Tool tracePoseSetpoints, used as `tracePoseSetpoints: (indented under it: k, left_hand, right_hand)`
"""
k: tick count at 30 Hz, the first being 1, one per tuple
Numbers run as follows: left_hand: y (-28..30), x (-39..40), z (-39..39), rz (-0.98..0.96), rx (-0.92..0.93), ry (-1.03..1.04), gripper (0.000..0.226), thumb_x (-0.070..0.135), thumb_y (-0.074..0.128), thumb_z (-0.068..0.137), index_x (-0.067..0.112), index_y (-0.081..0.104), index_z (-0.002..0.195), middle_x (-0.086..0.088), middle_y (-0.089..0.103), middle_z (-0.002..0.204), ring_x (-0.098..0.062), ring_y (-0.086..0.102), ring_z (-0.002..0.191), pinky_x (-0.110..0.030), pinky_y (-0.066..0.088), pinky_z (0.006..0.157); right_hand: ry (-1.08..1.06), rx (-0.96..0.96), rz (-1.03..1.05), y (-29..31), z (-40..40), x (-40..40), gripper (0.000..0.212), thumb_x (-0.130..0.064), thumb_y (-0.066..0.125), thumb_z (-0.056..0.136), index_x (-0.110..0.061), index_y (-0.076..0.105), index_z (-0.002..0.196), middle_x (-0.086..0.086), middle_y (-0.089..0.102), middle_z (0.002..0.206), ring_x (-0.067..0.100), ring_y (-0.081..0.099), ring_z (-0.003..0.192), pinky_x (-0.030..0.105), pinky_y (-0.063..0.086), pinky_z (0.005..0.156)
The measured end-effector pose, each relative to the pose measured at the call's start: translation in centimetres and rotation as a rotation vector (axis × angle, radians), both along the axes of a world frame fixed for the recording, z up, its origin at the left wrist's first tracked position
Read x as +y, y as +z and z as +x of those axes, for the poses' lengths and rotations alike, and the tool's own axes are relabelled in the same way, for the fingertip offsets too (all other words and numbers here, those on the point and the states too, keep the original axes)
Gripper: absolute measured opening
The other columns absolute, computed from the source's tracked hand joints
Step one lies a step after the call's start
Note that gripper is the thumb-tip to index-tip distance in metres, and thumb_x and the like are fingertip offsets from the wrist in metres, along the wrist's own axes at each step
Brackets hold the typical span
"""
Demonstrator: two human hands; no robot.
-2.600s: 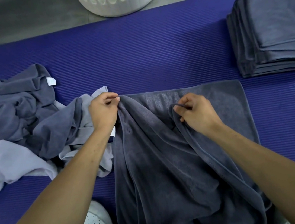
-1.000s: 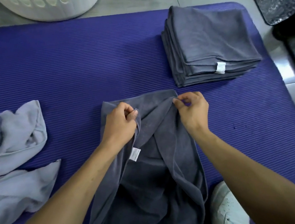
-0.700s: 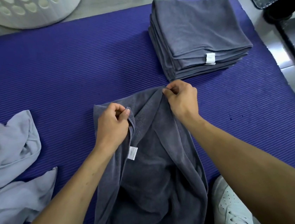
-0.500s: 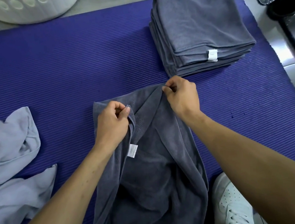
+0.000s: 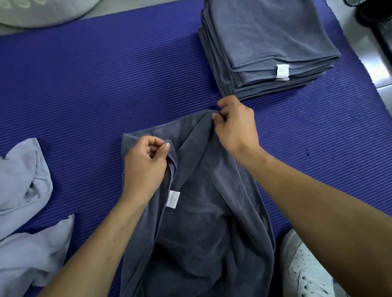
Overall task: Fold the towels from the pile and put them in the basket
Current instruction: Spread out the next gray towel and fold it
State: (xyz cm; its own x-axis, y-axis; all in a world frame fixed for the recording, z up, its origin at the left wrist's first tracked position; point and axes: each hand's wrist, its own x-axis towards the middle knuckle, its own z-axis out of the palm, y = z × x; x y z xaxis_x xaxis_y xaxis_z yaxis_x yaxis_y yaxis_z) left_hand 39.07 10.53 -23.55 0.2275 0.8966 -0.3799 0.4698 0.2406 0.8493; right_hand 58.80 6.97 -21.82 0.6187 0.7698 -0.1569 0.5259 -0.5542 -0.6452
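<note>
**Both hands pinching the dark towel's far edge**

Our left hand [image 5: 147, 167] has thumb and curled fingers pinched on the far left corner of the dark grey towel [image 5: 198, 221], with the hem bunched under the thumb. Our right hand [image 5: 235, 125] pinches the far right corner in the same way, fingers curled tight on the cloth. Between the two hands the towel's far edge lies on the blue mat [image 5: 85, 87], and the rest of the towel runs back toward us over the mat's near edge, sagging in a deep fold down its middle. A white tag [image 5: 173, 199] shows on the towel just below our left wrist.

Just beyond our right hand, toward the mat's far right corner, we see a stack of folded grey towels [image 5: 267, 35], its near left corner very close to our knuckles; we cannot tell whether they touch. A white label [image 5: 282, 72] hangs from the stack's near edge. At the mat's left edge lies the loose pile of light grey towels [image 5: 14, 213], well apart from the towel we hold. The white basket [image 5: 37, 10] stands on the floor past the mat's far edge, at the left. A white shoe [image 5: 304, 275] sits by the mat's near edge under our right forearm, beside the hanging towel. Dark objects stand on the floor past the mat's right edge; we cannot tell what they are.
</note>
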Motion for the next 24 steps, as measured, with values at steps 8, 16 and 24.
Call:
tracePoseSetpoints:
  k: [8, 16, 24]
  left_hand:
    - [5.5, 0.4, -0.6, -0.325, 0.155, 0.003, 0.021, 0.012, 0.061, 0.095, 0.015, 0.064, 0.075, -0.004, 0.063, 0.073, -0.012, 0.057, 0.058, -0.027, 0.056, 0.056]
    - [22.4, 0.3, -4.7, -0.13, 0.351, -0.145, 0.019, 0.005, 0.049, 0.094, 0.006, 0.059, 0.078, -0.011, 0.061, 0.066, -0.017, 0.058, 0.056, -0.019, 0.046, 0.041]
    - [35.1, -6.0, -9.0, 0.481, 0.269, 0.031, 0.012, 0.012, 0.045, 0.093, 0.011, 0.055, 0.087, -0.013, 0.068, 0.081, -0.033, 0.066, 0.077, -0.044, 0.055, 0.066]
  right_hand:
    - [0.414, -0.284, -0.433, 7.2, -2.3, 0.0, 0.016, -0.01, 0.051, 0.093, -0.004, 0.06, 0.106, 0.016, 0.058, 0.117, 0.035, 0.052, 0.113, 0.04, 0.046, 0.084]
    - [0.543, -0.119, -0.592, 24.5, -4.7, -1.4, 0.037, -0.003, 0.036, 0.093, -0.001, 0.054, 0.061, 0.007, 0.067, 0.056, 0.015, 0.064, 0.05, 0.025, 0.054, 0.059]
    - [0.331, 0.05, -0.027, 36.9, -7.1, -10.2, 0.024, -0.003, 0.038, 0.092, -0.004, 0.053, 0.074, 0.02, 0.07, 0.069, 0.032, 0.07, 0.062, 0.038, 0.06, 0.063]
